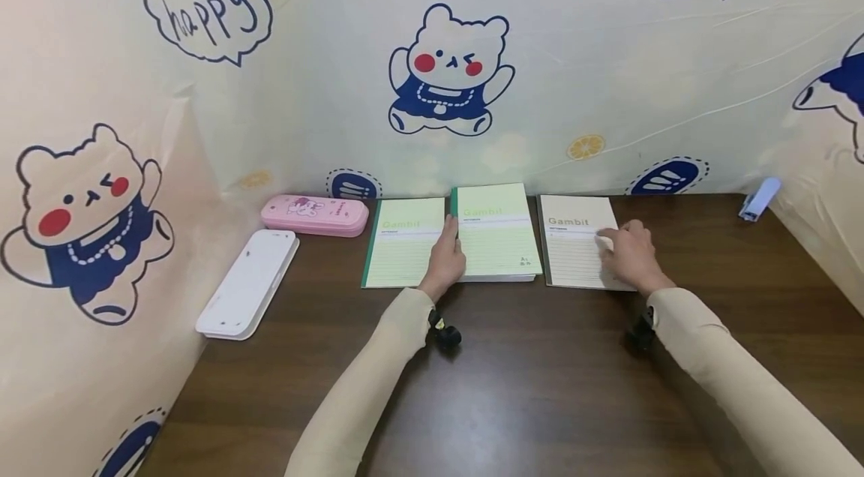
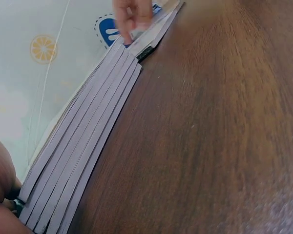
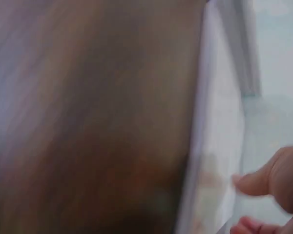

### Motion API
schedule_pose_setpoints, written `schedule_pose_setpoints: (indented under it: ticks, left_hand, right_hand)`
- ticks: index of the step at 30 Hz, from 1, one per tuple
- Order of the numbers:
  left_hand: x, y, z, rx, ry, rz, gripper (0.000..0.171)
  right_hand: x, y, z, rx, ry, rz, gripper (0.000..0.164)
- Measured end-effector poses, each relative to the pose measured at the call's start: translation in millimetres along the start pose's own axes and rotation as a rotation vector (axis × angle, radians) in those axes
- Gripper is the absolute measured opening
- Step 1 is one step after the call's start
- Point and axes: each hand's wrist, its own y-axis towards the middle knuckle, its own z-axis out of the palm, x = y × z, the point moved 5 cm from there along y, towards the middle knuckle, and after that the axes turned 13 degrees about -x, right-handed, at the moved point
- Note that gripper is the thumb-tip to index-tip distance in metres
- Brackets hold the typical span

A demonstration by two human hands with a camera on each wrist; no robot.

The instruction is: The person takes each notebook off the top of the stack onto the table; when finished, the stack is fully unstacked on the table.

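Note:
In the middle at the back of the table lies a thick stack of notebooks (image 1: 498, 237) with a pale green cover. My left hand (image 1: 445, 258) touches its green spine side, fingers straight along the edge; the left wrist view shows the several layers of page edges (image 2: 83, 141). On its right is a thinner cream notebook (image 1: 574, 252) with a dark spine. Above that notebook's right part hovers my right hand (image 1: 631, 256), thumb and fingers apart. Another pale green notebook (image 1: 403, 244) lies left of the stack, beside my left hand.
A pink pencil case (image 1: 314, 215) and a white case (image 1: 248, 283) lie at the left. At the back right corner is a small blue stapler-like object (image 1: 760, 199). A cloth with bear drawings (image 1: 448, 72) hangs behind the table (image 1: 486, 387).

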Motion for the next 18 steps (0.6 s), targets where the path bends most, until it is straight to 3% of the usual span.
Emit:
schedule_pose_setpoints:
  ticks: [4,8,13,18]
  left_hand:
    - [0.6,1.2,0.1,-0.008,0.0,-0.018,0.052]
    - [4.2,1.0,-0.5,-0.006,-0.028,-0.047,0.052]
    - [6.1,0.0,-0.3,0.007,-0.062,-0.066,0.053]
    - [4.7,-0.1,-0.3,0.004,-0.059,-0.062,0.053]
  right_hand:
    - [34.5,7.0,9.9,0.017,0.252,-0.007,0.039]
    - [66.2,5.0,40.8,0.116,0.431,0.113,0.051]
    - [88.5,-2.1,71.1,0.113,0.395,0.203,0.065]
    - [92.7,-2.3,74.5,0.059,0.358,0.235,0.064]
